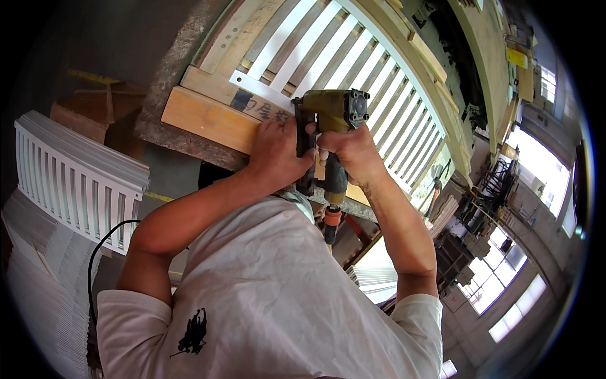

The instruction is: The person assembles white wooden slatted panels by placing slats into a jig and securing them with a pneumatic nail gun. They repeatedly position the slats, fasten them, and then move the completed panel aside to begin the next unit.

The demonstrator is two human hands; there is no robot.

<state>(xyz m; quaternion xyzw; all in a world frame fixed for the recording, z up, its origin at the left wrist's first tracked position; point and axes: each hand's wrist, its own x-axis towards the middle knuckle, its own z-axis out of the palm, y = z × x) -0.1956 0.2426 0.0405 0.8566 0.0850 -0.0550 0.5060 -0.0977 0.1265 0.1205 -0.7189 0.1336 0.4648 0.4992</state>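
A yellow-green pneumatic nail gun stands nose-down on a white slatted panel lying on a workbench. My right hand is wrapped around the gun's grip. My left hand presses flat on the white end rail and the wooden block under it, right beside the gun. An orange air-hose fitting hangs from the bottom of the handle. The gun's nose is hidden behind my hands.
A finished white slatted panel leans at the left above a stack of white slats. A black cable loops beside it. Wooden frames lie beyond the bench; machines and bright windows are at the right.
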